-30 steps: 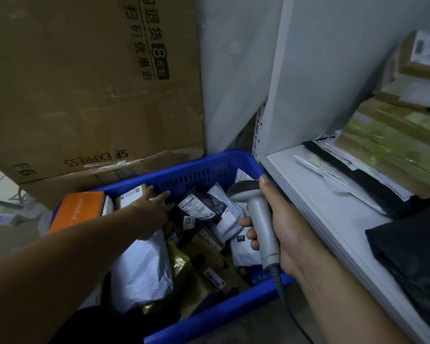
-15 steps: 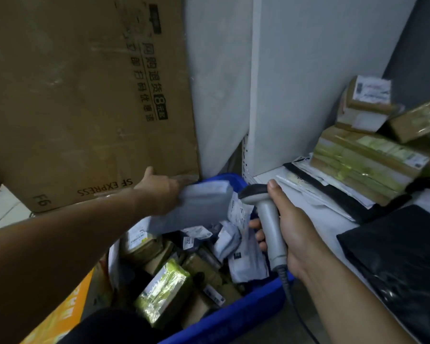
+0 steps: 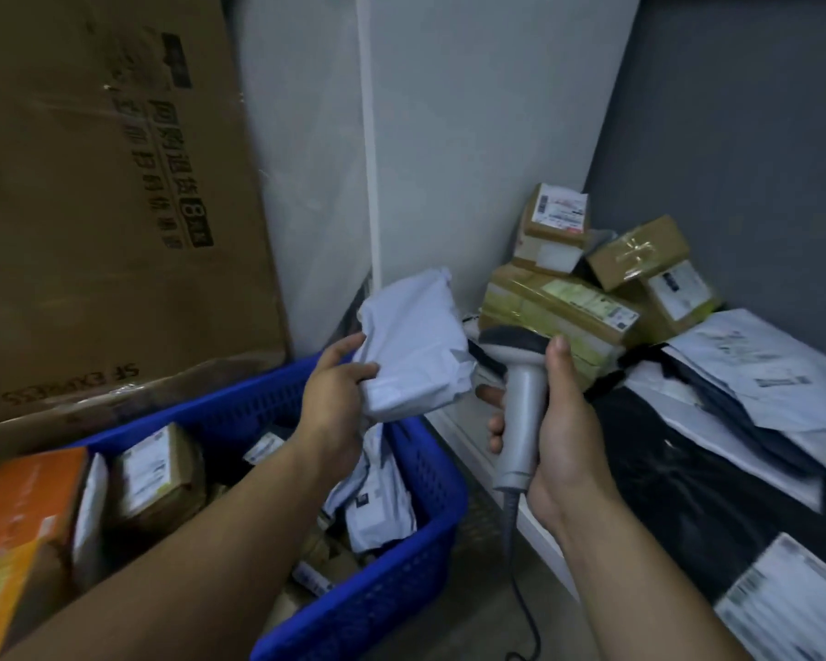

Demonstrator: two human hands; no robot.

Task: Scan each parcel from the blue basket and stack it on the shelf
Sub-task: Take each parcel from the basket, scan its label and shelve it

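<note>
Item: white soft parcel [image 3: 413, 341], clamped in left hand [image 3: 337, 388], held above blue basket's [image 3: 430, 474] far right corner, near shelf [image 3: 468, 436] front edge. Right hand [image 3: 561, 431] closed around scanner [image 3: 520, 398]. Risk: no label visible on the parcel; scan may fail unless turned.

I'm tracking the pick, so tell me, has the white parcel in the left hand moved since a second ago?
Yes. The white parcel, gripped by the left hand, has come up out of the blue basket and rightward, toward the scanner.
</note>
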